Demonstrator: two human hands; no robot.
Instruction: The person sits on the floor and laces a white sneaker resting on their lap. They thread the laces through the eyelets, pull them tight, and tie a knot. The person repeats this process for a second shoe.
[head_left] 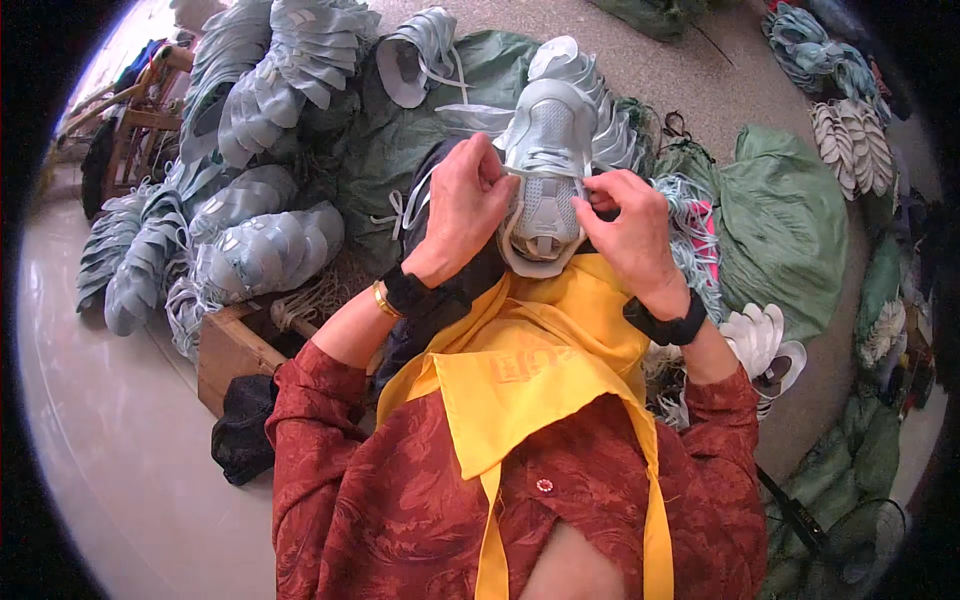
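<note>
A pale grey-blue shoe upper [552,112] rests on my lap, its toe pointing away from me and its tongue toward me. Laces [550,158] cross the upper part of its opening. At the left edge, my left hand [462,208] is closed, thumb and forefinger pinching a white shoelace by the eyelets. Across from it, my right hand [632,222] pinches the shoelace at the right edge, fingers curled. The fingertips partly hide the lace ends. A yellow apron [540,375] lies beneath the shoe upper's near end.
Stacks of nested grey-blue uppers [270,250] lie at the left, beside a wooden box [235,350]. One loose upper [405,70] sits on green sheeting [490,65] ahead. To the right are bundled laces [690,240], a green sack [780,240] and white shoe parts [755,335].
</note>
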